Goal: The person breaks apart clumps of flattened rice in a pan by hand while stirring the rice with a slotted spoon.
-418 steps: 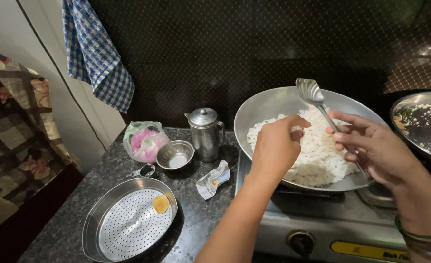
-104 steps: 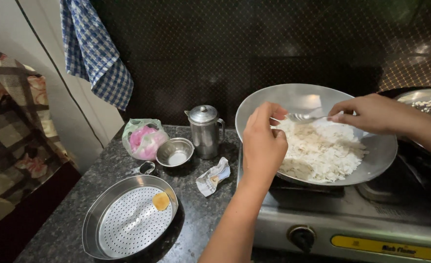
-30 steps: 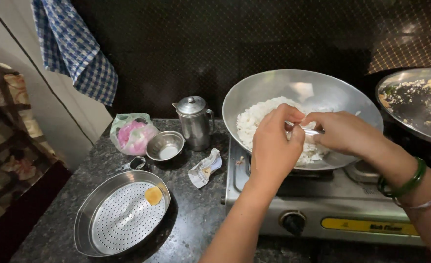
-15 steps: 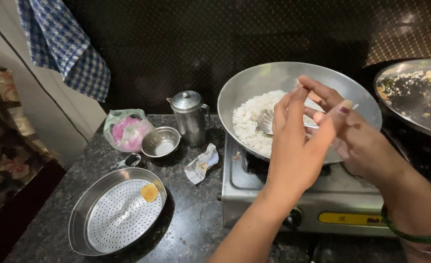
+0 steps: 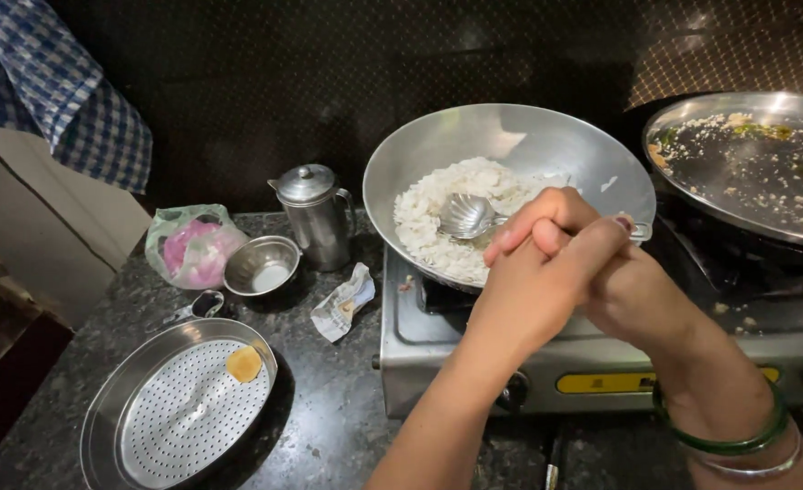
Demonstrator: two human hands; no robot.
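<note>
Left hand (image 5: 533, 281) and right hand (image 5: 624, 290) pressed together above the stove (image 5: 474, 349); right grip grasping the spoon (image 5: 468, 216), which rests on rice (image 5: 438, 213) in the pan (image 5: 528, 145); left grip clenched over the right.

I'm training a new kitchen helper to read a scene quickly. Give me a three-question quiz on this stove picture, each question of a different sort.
1. True or false: the spoon lies in the wide steel pan on the white flaked food.
2. Which thing stands nearest the lidded steel jug? A) the small steel bowl B) the perforated steel plate C) the second pan at right
3. Fill in: the left hand and right hand are pressed ____ in front of the pan.

Key: 1 true; 2 A; 3 together. Whether either hand grips the spoon's handle cannot be told; the hands cover it.
</note>
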